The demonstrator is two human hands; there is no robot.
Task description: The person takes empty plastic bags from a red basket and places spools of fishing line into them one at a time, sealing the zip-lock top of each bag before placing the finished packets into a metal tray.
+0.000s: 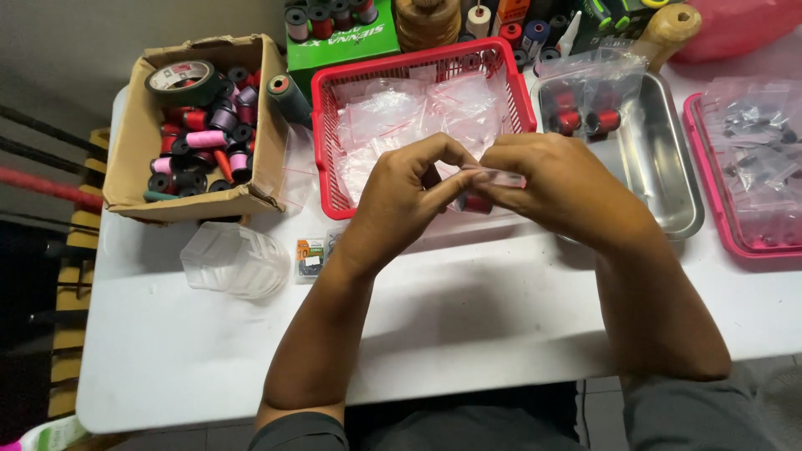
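Observation:
Both my hands meet above the middle of the white table [468, 317], in front of the red basket [334, 125]. My left hand [409, 196] and my right hand [560, 188] pinch the top edge of a small clear zip bag [501, 177]. A red and dark thread spool [474, 203] hangs inside it, just below my fingers. The bag's lower part is hidden by my hands.
The red basket holds several clear zip bags. A cardboard box [138, 142] of thread spools and a tape roll sits left. A steel tray [668, 159] with bagged spools stands right, a pink tray [735, 225] beyond it. Clear plastic cups [234, 260] lie on their side near the left.

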